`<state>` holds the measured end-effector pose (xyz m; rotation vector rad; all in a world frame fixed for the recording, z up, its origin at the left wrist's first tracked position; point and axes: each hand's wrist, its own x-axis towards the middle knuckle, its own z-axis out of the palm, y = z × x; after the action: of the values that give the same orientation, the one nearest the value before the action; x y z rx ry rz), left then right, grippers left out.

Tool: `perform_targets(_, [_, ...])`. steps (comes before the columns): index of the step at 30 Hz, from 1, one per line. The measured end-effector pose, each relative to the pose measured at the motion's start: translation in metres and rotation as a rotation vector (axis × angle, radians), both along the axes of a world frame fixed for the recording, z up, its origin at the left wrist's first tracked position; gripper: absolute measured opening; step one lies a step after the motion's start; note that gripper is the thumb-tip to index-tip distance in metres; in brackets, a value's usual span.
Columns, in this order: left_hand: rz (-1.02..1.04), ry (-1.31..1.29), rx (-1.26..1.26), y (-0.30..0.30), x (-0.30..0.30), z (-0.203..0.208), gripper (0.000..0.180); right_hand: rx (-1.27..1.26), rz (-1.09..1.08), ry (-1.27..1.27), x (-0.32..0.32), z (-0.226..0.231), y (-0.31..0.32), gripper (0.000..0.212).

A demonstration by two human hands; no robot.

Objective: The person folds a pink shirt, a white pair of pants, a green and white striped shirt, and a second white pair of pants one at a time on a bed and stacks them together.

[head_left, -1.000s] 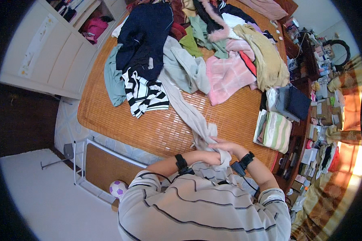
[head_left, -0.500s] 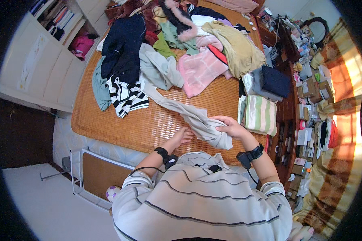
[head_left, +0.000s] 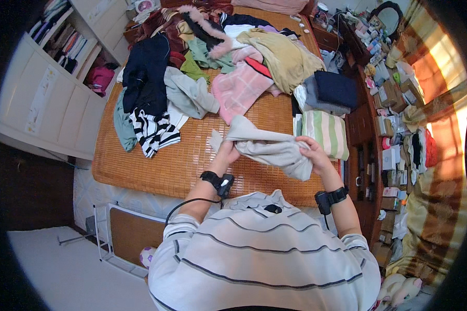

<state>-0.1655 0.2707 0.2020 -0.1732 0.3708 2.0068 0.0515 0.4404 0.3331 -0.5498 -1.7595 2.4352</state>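
Note:
A light grey garment is stretched between my two hands above the near part of the bed; its exact kind is unclear. My left hand is closed on its left end, with the fingers partly covered by the cloth and a loose tip poking out to the left. At the other end, my right hand grips the bunched fabric, thumb on top. Both wrists wear black straps with small devices. Beyond the hands lie a pink checked garment, a pale grey garment and a black-and-white striped garment.
The bed's woven mat bears a heap including a navy garment and a khaki garment. At the right edge sit a folded green-striped cloth and folded dark clothes. A white-framed folding piece stands near left.
The long grey garment has been drawn off the pile toward me and gathered. My left hand, free before, has taken hold of it; my right hand has shifted slightly right and up.

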Motion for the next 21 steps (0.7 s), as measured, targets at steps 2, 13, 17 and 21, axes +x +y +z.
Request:
perform_targets(2, [-0.242, 0.316, -0.207, -0.008, -0.004, 0.011, 0.028, -0.199, -0.208, -0.062, 0.012, -0.015, 0.011, 0.03])
perform_targets(13, [-0.589, 1.243, -0.401, 0.01, 0.041, 0.152, 0.05, 0.755, 0.151, -0.064, 0.029, -0.052, -0.012, 0.071])
perform_targets(17, [-0.581, 1.274, -0.243, 0.029, 0.068, 0.208, 0.044, 0.974, 0.049, 0.133, 0.015, -0.002, -0.021, 0.077])
perform_targets(21, [-0.357, 1.565, -0.121, 0.044, 0.079, 0.26, 0.039, 0.632, -0.008, 0.138, 0.024, 0.022, -0.024, 0.065])
